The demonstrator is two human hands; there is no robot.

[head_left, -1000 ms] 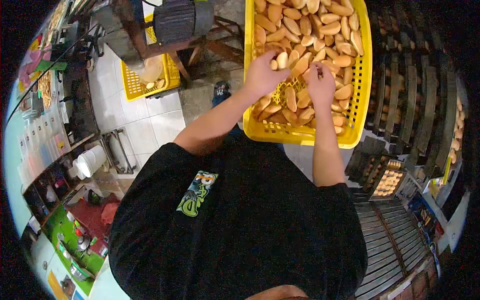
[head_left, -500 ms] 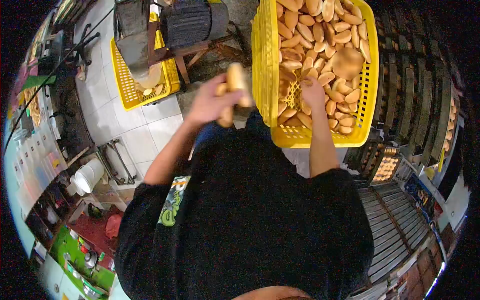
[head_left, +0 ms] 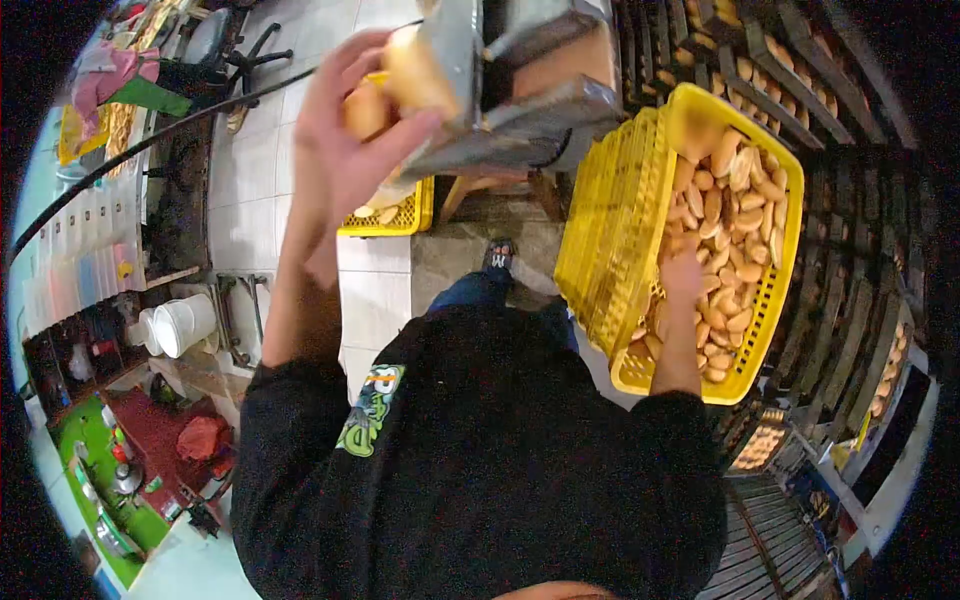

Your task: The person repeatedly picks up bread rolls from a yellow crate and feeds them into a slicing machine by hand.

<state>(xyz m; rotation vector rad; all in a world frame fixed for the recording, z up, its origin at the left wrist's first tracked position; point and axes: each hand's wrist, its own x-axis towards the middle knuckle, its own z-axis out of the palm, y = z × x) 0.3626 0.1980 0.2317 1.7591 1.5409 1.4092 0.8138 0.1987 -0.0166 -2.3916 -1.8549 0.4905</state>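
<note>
Closest to us, up in the upper left of the frame, here's the left hand (head_left: 345, 160), thumb and fingers wrapped round at least two bread rolls (head_left: 418, 75), blurred by motion and right beside a grey metal machine (head_left: 455, 50). They look light and dry, a thin crust over a soft inside, so I'd judge they'd dent or flake under a hard squeeze; best taken round the middle, loosely, as they're hardly slippery but could tumble apart when bunched. Over to the right of centre, the right hand (head_left: 685, 270) is down among the rolls in a yellow crate (head_left: 797, 200); it's smeared, and I can't tell whether its fingers are closed on one. That crate is well loaded, golden loaves (head_left: 750, 222) lying every which way, heaped toward the top, with its slatted side (head_left: 605, 230) leaning into view. Lower down beyond the raised hand, a second yellow basket (head_left: 424, 205) sits on the tiles, with pale pieces of bread (head_left: 375, 214) in it. Farther off at the right edge, dark racks (head_left: 850, 200) hold trays of more rolls, and a small lit stack (head_left: 760, 447) glows at lower right. Away left, white buckets (head_left: 185, 325) lie tipped over.
</note>
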